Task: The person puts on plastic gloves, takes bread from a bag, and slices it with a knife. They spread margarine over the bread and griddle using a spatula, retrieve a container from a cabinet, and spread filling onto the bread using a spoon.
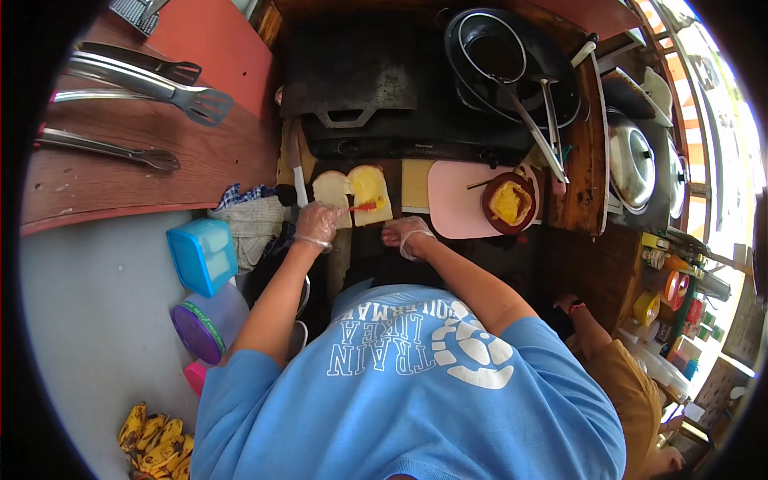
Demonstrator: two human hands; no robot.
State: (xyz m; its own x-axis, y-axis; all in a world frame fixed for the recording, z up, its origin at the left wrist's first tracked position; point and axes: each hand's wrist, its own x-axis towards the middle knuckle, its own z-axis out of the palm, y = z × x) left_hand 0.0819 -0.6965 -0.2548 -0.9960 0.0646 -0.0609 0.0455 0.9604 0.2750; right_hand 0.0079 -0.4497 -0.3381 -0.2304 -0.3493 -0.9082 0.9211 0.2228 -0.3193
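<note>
Hands, two, in clear plastic gloves, held apart: left hand (317,222) closed on a red-tipped utensil (365,206); right hand (406,235) near the coated slice, its grip impossible to tell. Bread slices, two, side by side beyond the hands: plain slice (330,187), left; yellow-coated slice (367,182), right, under the utensil's tip. Pink board (454,188), to the right, bearing one brown bowl (508,228) with yellow contents. Black stove (368,149), behind. Black wok (558,90), far right.
</note>
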